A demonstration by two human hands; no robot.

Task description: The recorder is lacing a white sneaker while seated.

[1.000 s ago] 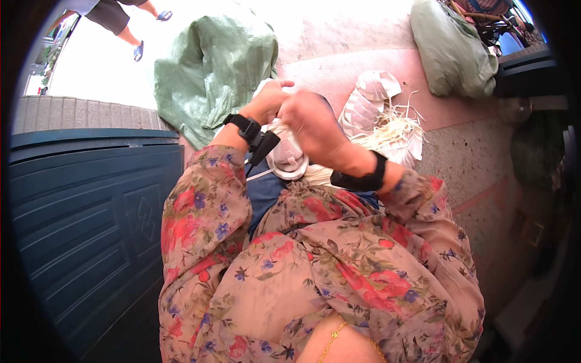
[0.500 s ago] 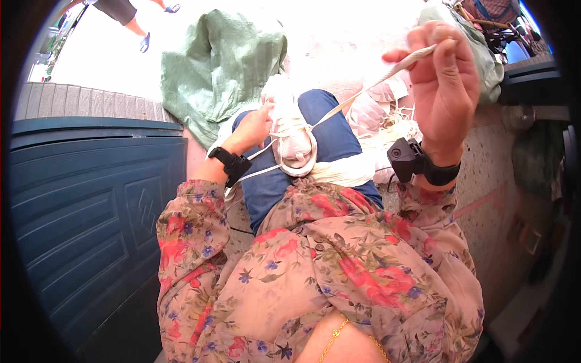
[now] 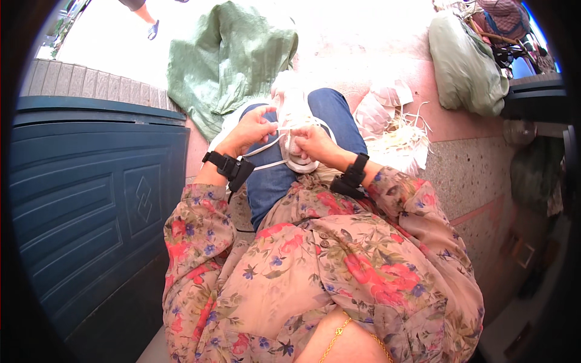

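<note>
Lace (image 3: 284,127): best drawn flat, evenly snug
Left hand (image 3: 254,128): pinched on lace
Right hand (image 3: 316,144): clamped on lace

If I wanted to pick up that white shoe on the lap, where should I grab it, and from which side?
Probably grip the white shoe by its far end, coming from the side opposite the person. The shoe points lengthwise away from the body, and that end lies clear of the left hand and right hand, both at its laced middle, and of the laces trailing left.
</note>
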